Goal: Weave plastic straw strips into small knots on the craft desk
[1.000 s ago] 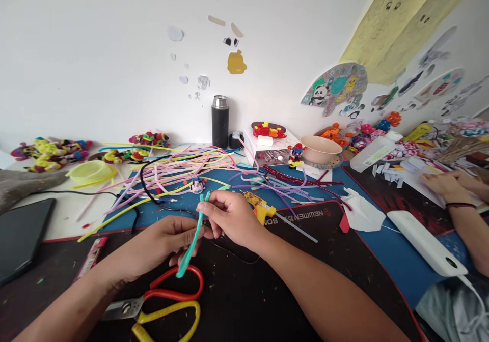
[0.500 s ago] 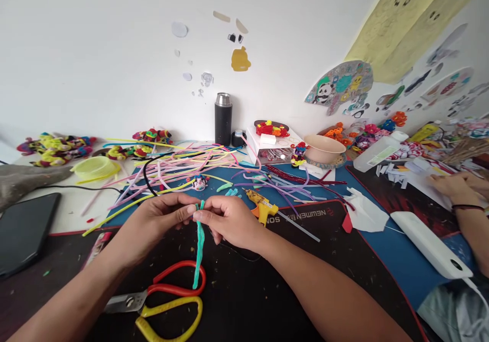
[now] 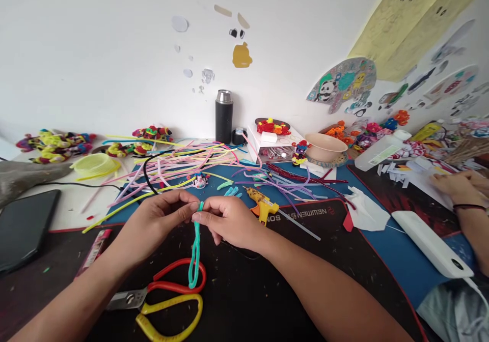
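Note:
A teal pipe cleaner [image 3: 195, 254], folded into a narrow loop, hangs down from between my two hands. My left hand [image 3: 158, 222] pinches its top end from the left. My right hand [image 3: 229, 223] pinches the same top end from the right, fingertips almost meeting. The loop's lower end dangles over the red and yellow handles of a pair of scissors [image 3: 164, 301] lying on the dark mat [image 3: 244, 301].
Several loose pipe cleaners [image 3: 183, 164] sprawl behind my hands. A yellow glue gun [image 3: 262, 205], a black flask [image 3: 223, 116], a beige bowl [image 3: 324, 147], a dark tablet [image 3: 23, 230] and a white power bank [image 3: 431, 243] lie around. Another person's hand [image 3: 460, 189] works at the right.
My left hand rose from under the pipe cleaner to its top end. The pipe cleaner swung from slanted to hanging straight, now doubled into a loop.

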`<state>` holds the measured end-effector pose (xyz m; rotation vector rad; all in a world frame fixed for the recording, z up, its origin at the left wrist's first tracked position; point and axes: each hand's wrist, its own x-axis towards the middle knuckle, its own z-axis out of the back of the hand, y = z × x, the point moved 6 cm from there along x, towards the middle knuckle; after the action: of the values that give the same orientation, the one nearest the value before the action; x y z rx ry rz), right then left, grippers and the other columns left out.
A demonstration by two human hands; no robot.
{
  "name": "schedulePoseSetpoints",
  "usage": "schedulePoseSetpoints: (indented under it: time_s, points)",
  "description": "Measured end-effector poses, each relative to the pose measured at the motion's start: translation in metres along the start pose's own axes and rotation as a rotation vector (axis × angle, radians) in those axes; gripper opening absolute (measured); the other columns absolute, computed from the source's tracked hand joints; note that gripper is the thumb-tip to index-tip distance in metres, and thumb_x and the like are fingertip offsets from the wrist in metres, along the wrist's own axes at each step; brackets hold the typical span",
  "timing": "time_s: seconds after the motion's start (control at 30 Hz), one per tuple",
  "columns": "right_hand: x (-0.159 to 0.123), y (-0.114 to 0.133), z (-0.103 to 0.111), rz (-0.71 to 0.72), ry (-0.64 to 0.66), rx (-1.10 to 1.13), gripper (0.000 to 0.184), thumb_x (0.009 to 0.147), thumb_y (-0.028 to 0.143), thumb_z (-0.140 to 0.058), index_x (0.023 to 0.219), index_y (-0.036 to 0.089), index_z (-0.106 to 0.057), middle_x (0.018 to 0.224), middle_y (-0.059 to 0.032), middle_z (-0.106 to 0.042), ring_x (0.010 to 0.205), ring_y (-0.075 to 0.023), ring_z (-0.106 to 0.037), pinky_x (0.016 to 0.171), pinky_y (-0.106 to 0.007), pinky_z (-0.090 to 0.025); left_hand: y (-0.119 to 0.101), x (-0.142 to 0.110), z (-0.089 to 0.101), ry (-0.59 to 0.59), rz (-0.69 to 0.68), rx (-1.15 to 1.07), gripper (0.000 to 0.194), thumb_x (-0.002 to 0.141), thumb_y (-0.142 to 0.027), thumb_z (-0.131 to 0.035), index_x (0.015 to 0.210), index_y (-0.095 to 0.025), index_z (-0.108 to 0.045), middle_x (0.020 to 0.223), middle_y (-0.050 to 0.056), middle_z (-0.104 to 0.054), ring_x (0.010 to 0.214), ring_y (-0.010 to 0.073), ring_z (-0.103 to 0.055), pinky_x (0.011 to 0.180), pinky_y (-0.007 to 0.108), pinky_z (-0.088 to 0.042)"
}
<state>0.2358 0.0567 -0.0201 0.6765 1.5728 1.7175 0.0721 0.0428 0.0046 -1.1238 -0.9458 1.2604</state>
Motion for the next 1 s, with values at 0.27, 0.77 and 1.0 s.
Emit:
schedulePoseSetpoints:
  time_s: [0.27, 0.77, 1.0]
  points:
    - [-0.001, -0.001, 0.002, -0.012, -0.051, -0.165, 0.033, 0.105, 0.049, -0.075, 0.086, 0.022, -0.068, 0.053, 0.0084, -0.059, 0.050, -0.0117, -0.058, 0.057, -0.023, -0.041, -0.002, 0.000, -0.002, -0.020, -0.034, 0.049, 0.049, 0.076, -0.072, -0.090, 0.079, -0.024, -0.081, 0.072, 0.001, -0.074, 0.066, 0.0197, -0.061, 0.063, 0.029, -0.047]
    - [-0.002, 0.011, 0.010, 0.157, -0.191, 0.031, 0.046, 0.102, 0.061, -0.074, 0.080, 0.022, -0.062, 0.060, 0.0057, -0.061, 0.047, -0.0104, -0.055, 0.049, -0.023, -0.039, 0.007, -0.008, -0.028, 0.317, 0.037, -0.074, 0.055, 0.085, -0.071, -0.084, 0.112, -0.024, -0.077, 0.086, 0.005, -0.076, 0.082, 0.0284, -0.071, 0.076, 0.037, -0.059]
    - [-0.002, 0.016, 0.022, 0.161, -0.318, -0.049, 0.052, 0.098, 0.068, -0.073, 0.076, 0.022, -0.062, 0.059, 0.0058, -0.057, 0.045, -0.0095, -0.047, 0.047, -0.024, -0.033, 0.015, -0.011, -0.036, 0.333, 0.004, 0.118, 0.044, 0.100, -0.068, -0.066, 0.093, -0.025, -0.066, 0.076, -0.001, -0.065, 0.070, 0.0214, -0.061, 0.068, 0.033, -0.054]
